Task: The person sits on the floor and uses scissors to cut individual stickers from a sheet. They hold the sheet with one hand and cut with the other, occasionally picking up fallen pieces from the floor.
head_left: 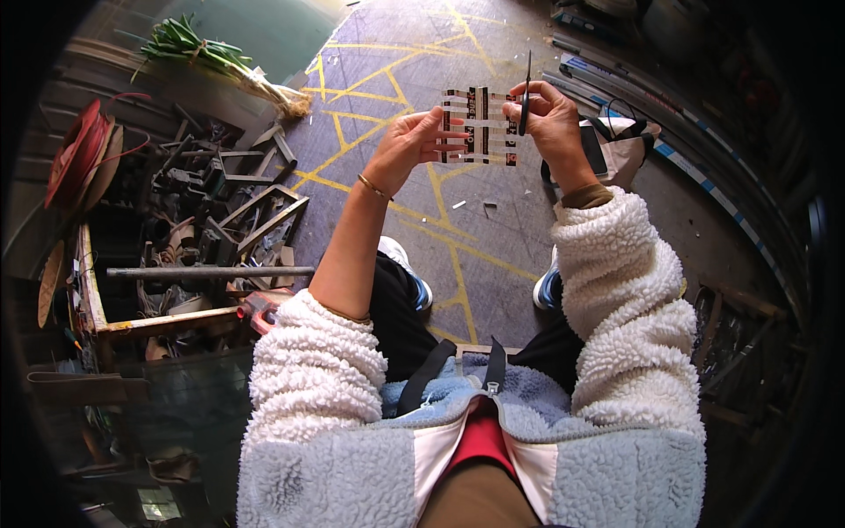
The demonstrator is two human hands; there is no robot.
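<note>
In front of me, above the floor, I hold up a thin sheet [476,125] with dark printed bands and pale or see-through strips across it. My left hand [405,148] grips its left edge, the thumb at the upper corner and the other fingers partly spread against the sheet. My right hand [554,128] holds dark-handled scissors [525,110] with the blades pointing up, away from me. The fingertips of that hand also touch the sheet's right edge. Whether the strips are gaps or clear film I cannot tell.
Small scraps [489,209] lie on the yellow-lined floor [422,198]. To the left are a tied bunch of spring onions [220,62], a red reel [77,158], piled metal frames and a metal bar [211,273]. A pale bag [620,150] and long panels [695,172] lie right.
</note>
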